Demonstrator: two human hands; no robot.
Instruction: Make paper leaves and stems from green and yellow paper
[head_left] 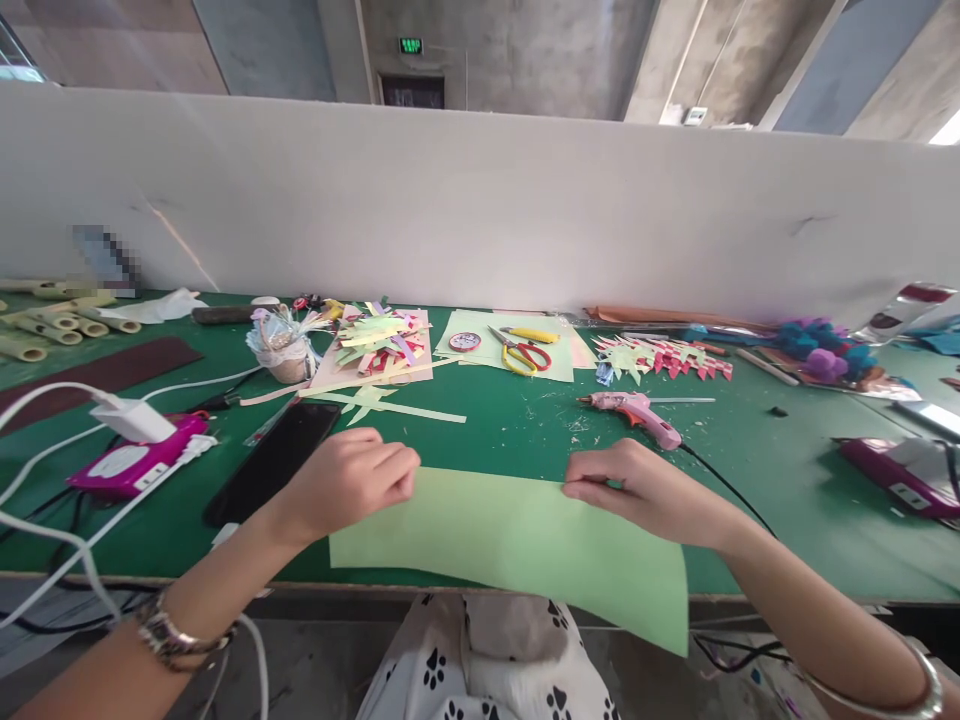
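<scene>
A light green sheet of paper (517, 535) stretches between my two hands, its near right corner hanging past the table's front edge. My left hand (360, 475) is closed on the paper's far edge toward the left, with the fingertips partly hidden. Farther right along the same edge, my right hand (622, 485) pinches the sheet between thumb and fingers. A black phone (277, 465) lies just left of my left hand. Beyond my right hand rests a pink glue gun (637, 412) with its black cord trailing right.
Scissors (525, 352) and a yellow-handled cutter (531, 335) lie on pale paper at the back of the green table (517, 445). Paper strips (382, 340) are heaped behind my left hand. A purple power strip (142, 458) with white cables stands left, pom-poms (821, 350) right.
</scene>
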